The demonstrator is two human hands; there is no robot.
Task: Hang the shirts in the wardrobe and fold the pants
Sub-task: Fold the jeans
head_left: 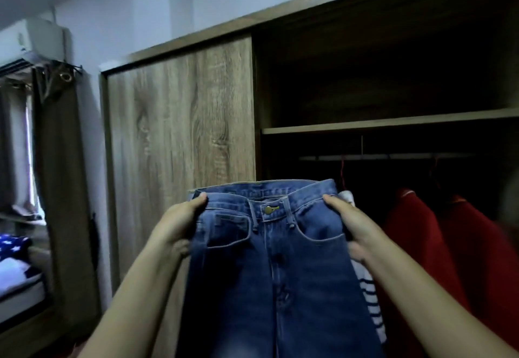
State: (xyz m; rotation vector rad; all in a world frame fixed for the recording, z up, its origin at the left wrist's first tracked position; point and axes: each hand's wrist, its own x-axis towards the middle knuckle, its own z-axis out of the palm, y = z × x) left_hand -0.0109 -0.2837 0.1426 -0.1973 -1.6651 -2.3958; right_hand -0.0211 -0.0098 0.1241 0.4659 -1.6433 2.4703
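- Denim jeans point(280, 267) hang in the air before the open wardrobe point(393, 121), front facing me; they look heavy, limp, not slippery.
- I pinch the waistband point(238, 199) at its two ends, left hand point(179, 225) and right hand point(351, 225); that seems the stiffest hold.
- Sliding door point(182, 121) stands close left and red shirts point(438, 245) crowd right, so there is little room to swing.

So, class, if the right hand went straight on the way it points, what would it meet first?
Probably the striped shirt hanging just behind the jeans the right hand grips; depth unclear.
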